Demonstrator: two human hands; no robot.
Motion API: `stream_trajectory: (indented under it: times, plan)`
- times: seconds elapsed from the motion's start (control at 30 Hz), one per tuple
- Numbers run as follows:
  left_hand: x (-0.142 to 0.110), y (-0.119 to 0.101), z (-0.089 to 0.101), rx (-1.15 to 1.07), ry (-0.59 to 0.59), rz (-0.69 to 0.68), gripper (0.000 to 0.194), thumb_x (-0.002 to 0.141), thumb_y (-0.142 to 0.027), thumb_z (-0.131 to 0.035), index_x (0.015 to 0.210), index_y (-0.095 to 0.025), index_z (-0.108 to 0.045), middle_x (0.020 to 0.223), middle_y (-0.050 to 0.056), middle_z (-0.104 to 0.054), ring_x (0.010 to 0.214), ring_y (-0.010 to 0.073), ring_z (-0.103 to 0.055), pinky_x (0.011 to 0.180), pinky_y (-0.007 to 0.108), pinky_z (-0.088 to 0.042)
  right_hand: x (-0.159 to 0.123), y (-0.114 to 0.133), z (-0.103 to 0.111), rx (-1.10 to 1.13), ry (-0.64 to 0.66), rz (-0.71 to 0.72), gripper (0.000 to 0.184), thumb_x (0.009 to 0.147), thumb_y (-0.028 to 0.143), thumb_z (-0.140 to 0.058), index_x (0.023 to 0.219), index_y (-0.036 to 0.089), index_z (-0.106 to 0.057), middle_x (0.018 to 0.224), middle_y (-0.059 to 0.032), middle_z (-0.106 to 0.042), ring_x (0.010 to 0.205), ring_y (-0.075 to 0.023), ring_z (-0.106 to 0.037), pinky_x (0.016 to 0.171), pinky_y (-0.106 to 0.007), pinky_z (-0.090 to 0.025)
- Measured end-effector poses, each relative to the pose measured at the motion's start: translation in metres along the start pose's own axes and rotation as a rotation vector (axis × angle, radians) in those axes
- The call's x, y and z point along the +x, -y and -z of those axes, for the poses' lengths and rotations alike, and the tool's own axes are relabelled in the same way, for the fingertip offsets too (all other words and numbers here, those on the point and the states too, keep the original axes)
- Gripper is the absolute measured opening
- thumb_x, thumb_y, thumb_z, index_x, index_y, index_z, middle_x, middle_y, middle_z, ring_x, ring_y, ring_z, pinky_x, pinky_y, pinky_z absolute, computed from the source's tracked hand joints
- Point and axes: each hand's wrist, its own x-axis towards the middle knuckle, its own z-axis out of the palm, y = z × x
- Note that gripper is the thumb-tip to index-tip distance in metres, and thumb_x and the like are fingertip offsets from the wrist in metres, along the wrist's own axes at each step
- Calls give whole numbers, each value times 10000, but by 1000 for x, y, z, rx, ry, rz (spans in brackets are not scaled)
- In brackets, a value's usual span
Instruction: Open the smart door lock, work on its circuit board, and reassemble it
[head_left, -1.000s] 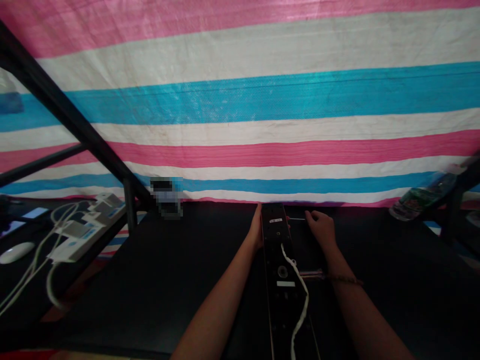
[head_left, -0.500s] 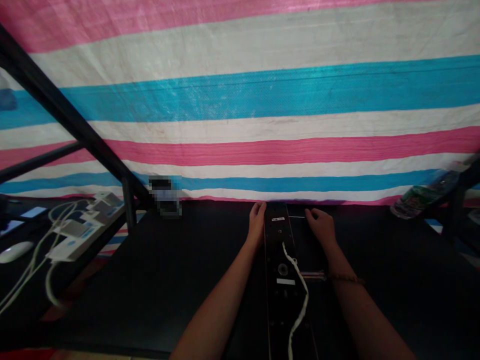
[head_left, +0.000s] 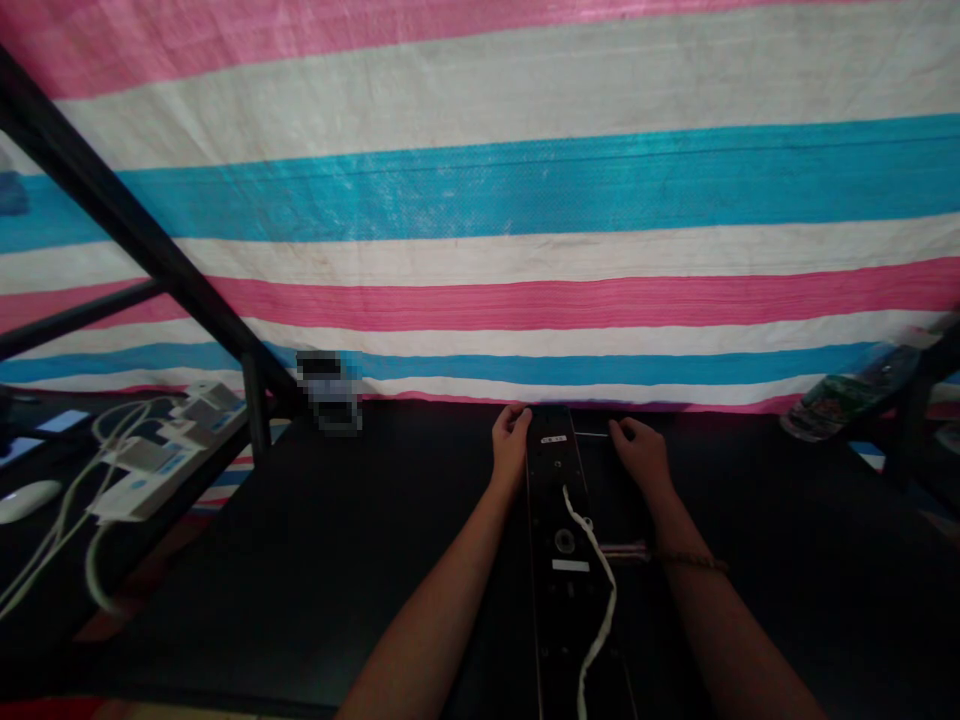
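Observation:
A long black panel-like device (head_left: pixel 551 610) lies lengthwise in front of me, with screws, a round fitting and white labels on its upper face. A whitish cable (head_left: pixel 611 600) comes out of it and runs down toward me. My left hand (head_left: pixel 511 445) is closed at the far left edge of the device, fingers against its side. In my right hand (head_left: pixel 641 450), fingers pinched, is the end of a thin metal rod (head_left: pixel 592 434) that points left to the device's right edge; its tip and handle cannot be made out. A shiny rod-shaped item (head_left: pixel 625 551) lies beside the device near my right wrist.
The black table (head_left: pixel 300 580) ends at a striped plastic sheet (head_left: pixel 480 200). A plastic bottle (head_left: pixel 825 405) leans at the right. At left are a slanted black frame bar (head_left: pixel 150 250), a white power strip (head_left: pixel 161 465) with cables, a white mouse (head_left: pixel 28 500) and a blurred-out object (head_left: pixel 330 392).
Almost nothing differs. The view has shifted very slightly, and my left hand's fingers look a little more bent at the device's edge. My right hand keeps its place with the thin rod.

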Motion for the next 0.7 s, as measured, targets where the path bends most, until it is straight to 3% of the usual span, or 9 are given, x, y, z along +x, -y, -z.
stream_trajectory:
  times: [0.43,0.7]
  plan:
    - [1,2,1,-13,-3,4,441,655,-479,-855,912,-165,-684,681,-3,-658,567,129,-590,564,245,-452,0,3,-2,80,69,12,384,838,565,-536,691,227,-645,723,-68,-688,725,-248,-632,687,-340,-403]
    - [1,-1,1,-51,-25,20,519,648,-524,-864,966,-150,-696,715,10,-678,590,133,-602,568,245,-458,0,2,-4,230,149,72,236,784,409,-566,872,227,-686,871,-58,-738,831,-243,-672,797,-363,-485]
